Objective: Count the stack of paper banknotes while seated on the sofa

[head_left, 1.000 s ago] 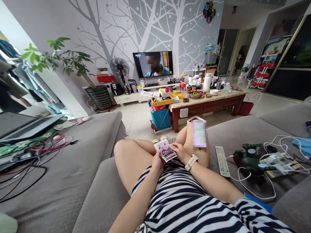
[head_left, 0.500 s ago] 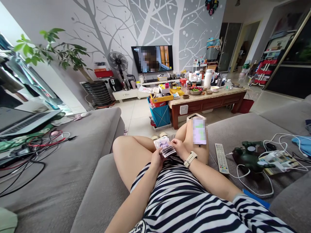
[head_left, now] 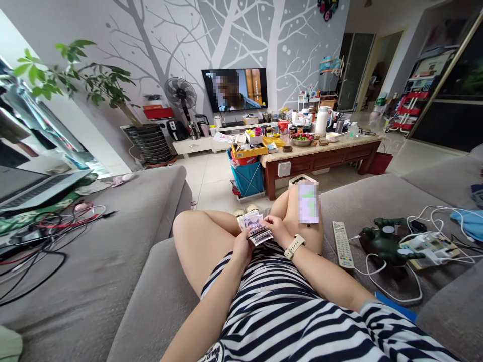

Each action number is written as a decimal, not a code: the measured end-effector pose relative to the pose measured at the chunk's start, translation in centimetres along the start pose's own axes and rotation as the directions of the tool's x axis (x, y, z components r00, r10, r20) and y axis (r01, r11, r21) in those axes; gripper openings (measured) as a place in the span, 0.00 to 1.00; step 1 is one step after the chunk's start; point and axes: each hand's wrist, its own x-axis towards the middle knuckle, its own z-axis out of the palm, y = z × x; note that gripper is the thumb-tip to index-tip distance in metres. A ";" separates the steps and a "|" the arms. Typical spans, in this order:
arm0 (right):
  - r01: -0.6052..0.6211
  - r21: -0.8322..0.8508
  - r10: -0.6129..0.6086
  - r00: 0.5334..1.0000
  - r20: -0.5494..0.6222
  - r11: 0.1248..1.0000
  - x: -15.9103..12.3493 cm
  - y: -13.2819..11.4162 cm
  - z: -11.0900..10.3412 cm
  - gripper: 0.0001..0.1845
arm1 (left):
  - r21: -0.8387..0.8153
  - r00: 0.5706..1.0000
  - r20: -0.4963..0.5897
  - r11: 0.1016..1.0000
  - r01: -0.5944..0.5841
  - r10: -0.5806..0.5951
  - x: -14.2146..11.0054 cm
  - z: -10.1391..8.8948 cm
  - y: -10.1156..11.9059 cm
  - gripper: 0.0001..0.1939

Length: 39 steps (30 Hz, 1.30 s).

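Note:
A stack of purple-and-white banknotes [head_left: 255, 229] is held over my lap, its edges fanned toward me. My left hand [head_left: 243, 244] is closed around the stack's near left side, thumb on top. With fingers pinched at the right edge of the notes, my right hand [head_left: 274, 229] grips them too; a cream watch [head_left: 294, 246] is on that wrist. On my right thigh rests a phone [head_left: 308, 202] with its screen lit and blurred out. How many notes each hand holds cannot be made out.
To my right on the grey sofa [head_left: 143, 301] lie a remote control [head_left: 342, 245], a dark green figure-like object [head_left: 385, 245] and a power strip [head_left: 426, 250] with white cables. A laptop [head_left: 41, 188] and tangled cables are at the left. Ahead stands a laden coffee table [head_left: 320, 157].
The top notes now lie flatter, with more of the printed face showing under my right fingers. Both hands keep hold of the stack. The view has shifted slightly.

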 end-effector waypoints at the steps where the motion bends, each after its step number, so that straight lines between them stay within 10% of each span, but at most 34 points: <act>1: -0.004 0.009 0.004 1.000 0.003 1.000 0.0 0.0 0.0 0.18 | 0.002 1.000 -0.004 1.000 0.000 0.000 -0.1 0.0 0.1 0.13; 39: -0.063 0.146 0.051 0.995 0.086 0.987 0.5 0.4 -0.4 0.16 | 0.017 0.997 -0.078 1.000 0.001 0.000 -0.6 0.7 0.9 0.14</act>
